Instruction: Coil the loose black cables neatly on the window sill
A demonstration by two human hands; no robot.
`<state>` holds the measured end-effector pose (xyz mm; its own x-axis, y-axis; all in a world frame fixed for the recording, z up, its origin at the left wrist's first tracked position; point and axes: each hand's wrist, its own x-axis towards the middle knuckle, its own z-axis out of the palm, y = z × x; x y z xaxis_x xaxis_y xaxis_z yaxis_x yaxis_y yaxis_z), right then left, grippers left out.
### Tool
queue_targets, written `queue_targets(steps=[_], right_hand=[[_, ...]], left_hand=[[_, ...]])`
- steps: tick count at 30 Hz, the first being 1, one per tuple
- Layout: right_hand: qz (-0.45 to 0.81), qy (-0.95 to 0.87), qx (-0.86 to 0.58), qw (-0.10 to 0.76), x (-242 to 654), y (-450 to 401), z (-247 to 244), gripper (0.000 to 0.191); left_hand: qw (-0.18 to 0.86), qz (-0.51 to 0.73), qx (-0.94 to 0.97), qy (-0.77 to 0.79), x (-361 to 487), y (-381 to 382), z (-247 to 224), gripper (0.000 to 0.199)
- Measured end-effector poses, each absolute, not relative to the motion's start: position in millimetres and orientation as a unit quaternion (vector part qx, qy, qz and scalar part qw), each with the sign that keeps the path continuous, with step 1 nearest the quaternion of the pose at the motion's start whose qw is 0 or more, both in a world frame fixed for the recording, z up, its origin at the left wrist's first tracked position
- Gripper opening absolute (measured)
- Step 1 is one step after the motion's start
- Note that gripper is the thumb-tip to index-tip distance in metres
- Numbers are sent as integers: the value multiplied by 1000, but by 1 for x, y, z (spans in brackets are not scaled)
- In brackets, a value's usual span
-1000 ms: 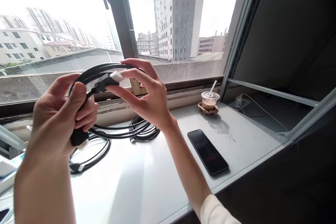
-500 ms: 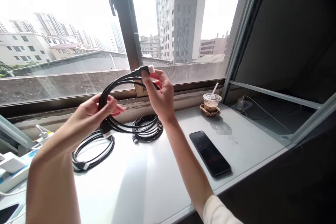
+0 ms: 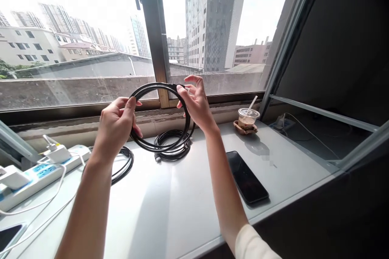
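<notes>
A coiled black cable [image 3: 158,85] is held up as a round loop above the table. My left hand [image 3: 118,119] is closed on the loop's left side, thumb in front. My right hand [image 3: 196,103] grips its upper right side near a connector, which the fingers partly cover; the index finger is raised. Below and behind the held loop, a second black cable coil [image 3: 174,156] lies on the table by the window wall. Another black coil [image 3: 129,168] lies to the left, partly hidden by my left forearm.
On the white table [image 3: 188,218], a black phone [image 3: 247,178] lies right of my right forearm. Behind it stands a lidded cup [image 3: 246,119] with a straw in a brown holder. A power strip [image 3: 68,166] with chargers and white cords is at left.
The held cable has turned into a rounder, more open loop. My left hand has moved right and up, and my right hand slightly right, its index finger now lifted.
</notes>
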<state>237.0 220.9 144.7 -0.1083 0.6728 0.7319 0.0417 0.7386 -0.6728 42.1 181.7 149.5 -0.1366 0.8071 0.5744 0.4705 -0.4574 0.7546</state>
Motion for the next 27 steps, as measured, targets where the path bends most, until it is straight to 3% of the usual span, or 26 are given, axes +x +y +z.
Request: queue_targets(steps=[5,9,15,22,27], right_hand=[[325,-742,-236,537,249,211,149,45],[301,-745,-225,552,247,203,153,46],[198,-751,-228,587,245,211,151,31],[184,-729,-311,582,243,262,114,34],[241,-675,-380,585,245,288,90,34]], left_hand=[[166,608,609,481,52,173,153,29],[186,634,582,475,52,173,157,32],[325,633,526,467,50,170,165,42],[421,567,512,490,43,195,145,38],[448,510,544,494,41,210,131,64]])
